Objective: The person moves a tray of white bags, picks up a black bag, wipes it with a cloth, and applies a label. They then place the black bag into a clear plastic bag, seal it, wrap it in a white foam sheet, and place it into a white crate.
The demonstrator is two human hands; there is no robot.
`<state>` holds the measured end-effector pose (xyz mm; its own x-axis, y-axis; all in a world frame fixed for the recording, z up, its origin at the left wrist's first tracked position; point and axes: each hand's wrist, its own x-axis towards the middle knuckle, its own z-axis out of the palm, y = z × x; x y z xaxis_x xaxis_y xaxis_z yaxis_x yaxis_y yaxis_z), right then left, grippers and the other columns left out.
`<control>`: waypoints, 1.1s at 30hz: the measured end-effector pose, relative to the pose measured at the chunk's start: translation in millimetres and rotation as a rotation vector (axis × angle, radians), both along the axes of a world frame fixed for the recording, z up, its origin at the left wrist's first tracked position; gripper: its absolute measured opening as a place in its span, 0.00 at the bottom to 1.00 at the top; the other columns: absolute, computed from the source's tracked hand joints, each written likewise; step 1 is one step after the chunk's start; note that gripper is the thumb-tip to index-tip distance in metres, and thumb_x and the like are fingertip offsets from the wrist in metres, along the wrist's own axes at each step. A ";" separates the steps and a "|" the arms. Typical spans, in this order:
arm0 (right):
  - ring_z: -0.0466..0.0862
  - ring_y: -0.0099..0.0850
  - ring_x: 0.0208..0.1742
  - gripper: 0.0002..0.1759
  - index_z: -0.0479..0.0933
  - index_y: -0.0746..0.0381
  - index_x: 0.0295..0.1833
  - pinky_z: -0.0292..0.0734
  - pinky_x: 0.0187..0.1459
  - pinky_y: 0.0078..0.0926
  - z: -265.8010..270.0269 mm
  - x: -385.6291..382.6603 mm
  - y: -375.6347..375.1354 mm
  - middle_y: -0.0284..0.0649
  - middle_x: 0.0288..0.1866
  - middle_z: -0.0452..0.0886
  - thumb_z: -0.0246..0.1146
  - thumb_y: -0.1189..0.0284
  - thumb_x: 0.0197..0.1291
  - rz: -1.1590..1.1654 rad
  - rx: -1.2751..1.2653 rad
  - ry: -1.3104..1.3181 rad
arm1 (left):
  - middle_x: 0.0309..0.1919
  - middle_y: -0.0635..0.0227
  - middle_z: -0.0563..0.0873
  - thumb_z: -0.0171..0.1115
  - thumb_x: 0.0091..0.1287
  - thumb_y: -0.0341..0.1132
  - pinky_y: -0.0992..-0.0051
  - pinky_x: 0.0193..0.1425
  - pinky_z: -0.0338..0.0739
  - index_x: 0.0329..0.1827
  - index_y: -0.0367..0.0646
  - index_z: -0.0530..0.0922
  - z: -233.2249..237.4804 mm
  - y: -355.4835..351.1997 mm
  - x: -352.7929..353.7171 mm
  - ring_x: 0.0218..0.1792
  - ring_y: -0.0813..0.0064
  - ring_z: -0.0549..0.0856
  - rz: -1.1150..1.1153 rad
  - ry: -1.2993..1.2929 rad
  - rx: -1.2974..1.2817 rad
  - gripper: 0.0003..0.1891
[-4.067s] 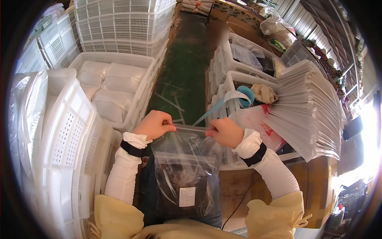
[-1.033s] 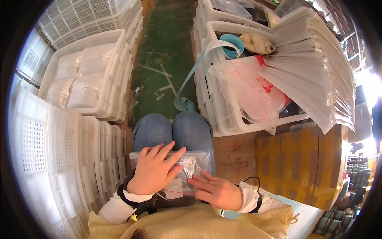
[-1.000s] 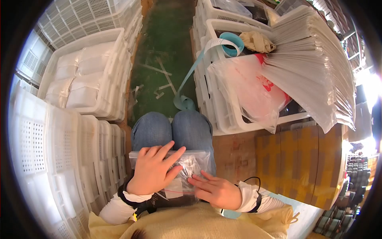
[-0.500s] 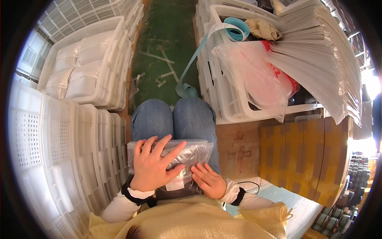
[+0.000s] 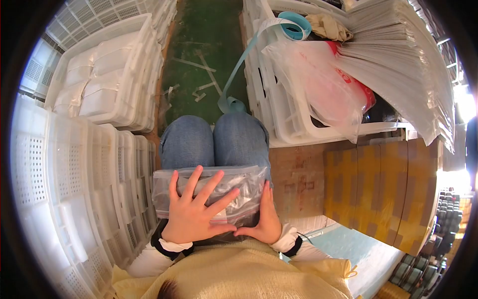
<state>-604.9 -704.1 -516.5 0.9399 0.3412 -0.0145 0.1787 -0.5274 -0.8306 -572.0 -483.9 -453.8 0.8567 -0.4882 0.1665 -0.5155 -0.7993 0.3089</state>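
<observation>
A clear plastic bag [image 5: 244, 182] lies flat across the lap, its long edge toward the knees in blue jeans [image 5: 239, 142]. Something dark and shiny shows through the plastic, too unclear to name. My left hand [image 5: 196, 214] rests palm down on the left part of the bag, fingers spread. At the bag's right edge is my right hand [image 5: 264, 219], thumb stretched toward my left thumb and fingers pointing forward. The near part of the bag is partly hidden by both hands.
White crates [image 5: 64, 164] are stacked at the left; another crate [image 5: 127, 94] holds white wrapped packs. At the right, a crate [image 5: 284, 119] bears a blue-green roll [image 5: 294, 26], a red-and-white bag [image 5: 333, 84] and white sleeves [image 5: 398, 65]. Taped cartons [image 5: 378, 189] stand nearer.
My right hand has moved right, from the bag's middle to its edge, and its thumb has spread away. My left hand's fingers have spread wider, and more of the bag now shows.
</observation>
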 end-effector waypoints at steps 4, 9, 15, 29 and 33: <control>0.44 0.59 0.74 0.67 0.44 0.69 0.72 0.40 0.68 0.59 -25.8 31.6 5.6 0.58 0.74 0.44 0.68 0.39 0.35 0.002 -0.315 -0.167 | 0.66 0.63 0.67 0.62 0.46 0.66 0.39 0.66 0.45 0.62 0.53 0.71 -2.0 2.3 0.4 0.66 0.50 0.63 -0.012 0.008 -0.008 0.41; 0.52 0.52 0.73 0.58 0.51 0.66 0.70 0.37 0.69 0.56 -21.5 74.8 19.3 0.53 0.71 0.55 0.67 0.42 0.41 -0.054 -0.053 -0.257 | 0.64 0.63 0.69 0.62 0.49 0.60 0.40 0.65 0.46 0.62 0.44 0.69 -4.6 0.6 1.4 0.65 0.51 0.64 0.029 -0.012 0.043 0.40; 0.74 0.43 0.61 0.28 0.68 0.64 0.57 0.40 0.71 0.50 -5.6 103.3 28.0 0.45 0.54 0.78 0.67 0.63 0.53 0.195 0.348 -0.076 | 0.64 0.64 0.69 0.60 0.53 0.51 0.40 0.65 0.47 0.62 0.48 0.70 -6.7 -0.4 2.8 0.65 0.51 0.64 0.067 -0.036 0.059 0.33; 0.80 0.45 0.51 0.17 0.77 0.66 0.46 0.78 0.50 0.34 24.3 114.2 10.8 0.50 0.52 0.77 0.62 0.78 0.47 0.448 0.179 -0.491 | 0.65 0.80 0.68 0.58 0.56 0.46 0.41 0.66 0.49 0.60 0.68 0.74 -12.9 -6.5 -5.4 0.67 0.63 0.64 0.062 -0.057 0.094 0.24; 0.78 0.44 0.55 0.16 0.76 0.69 0.45 0.79 0.52 0.36 42.9 104.7 -14.6 0.49 0.52 0.78 0.61 0.77 0.47 0.623 -0.024 -0.716 | 0.65 0.82 0.69 0.58 0.57 0.44 0.39 0.65 0.47 0.59 0.66 0.76 -16.1 -5.9 -12.5 0.68 0.62 0.62 0.036 -0.056 0.097 0.23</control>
